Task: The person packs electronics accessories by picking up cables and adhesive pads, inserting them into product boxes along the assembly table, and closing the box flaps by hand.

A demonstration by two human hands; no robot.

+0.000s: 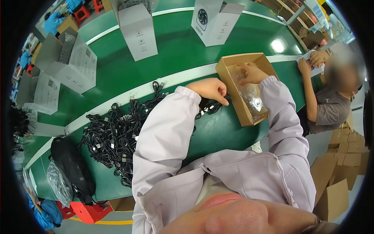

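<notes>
My left hand (210,90) is over the green table beside a small bundle of black cables (212,106), its fingers curled at the bundle's right end. Inside an open cardboard box (243,110), my right hand (250,73) has its fingers apart above clear plastic pieces (253,99). Whether its fingertips touch one of them I cannot make out. A large heap of black cables (113,136) with metal plugs lies to the left of my left arm.
White boxes (138,35) stand open along the far side. A black bag (72,165) and clear plastic wrap (58,181) lie at the left. At the right a person (331,103) works with both hands. Cardboard boxes (337,199) are at the lower right.
</notes>
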